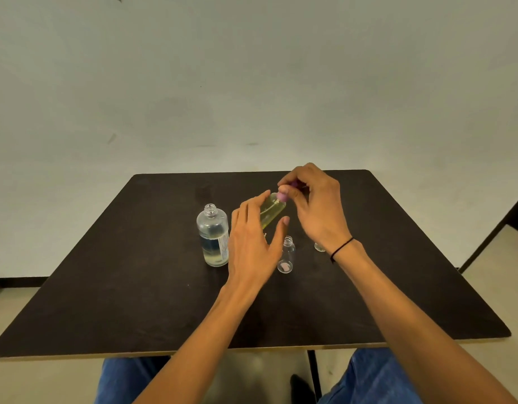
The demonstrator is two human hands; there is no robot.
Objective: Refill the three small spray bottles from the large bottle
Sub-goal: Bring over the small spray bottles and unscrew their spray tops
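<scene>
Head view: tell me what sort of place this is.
Probably a plain indoor room set up for a tabletop task: a bare pale wall, a dark square wooden table with a pale floor around it, and only a few clear plastic bottles on it.

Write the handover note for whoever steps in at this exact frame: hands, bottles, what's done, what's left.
Left hand: holds the filled small bottle of yellowish liquid, tilted above the table.
Right hand: fingers pinch the purple spray cap at that bottle's neck.
Large bottle: upright, uncapped, partly full, left of the hands.
Empty small bottle: upright, open, near the wrists. Third small bottle: mostly hidden behind the right wrist.
Done: one looks filled. Left: at least one more, probably two.
</scene>
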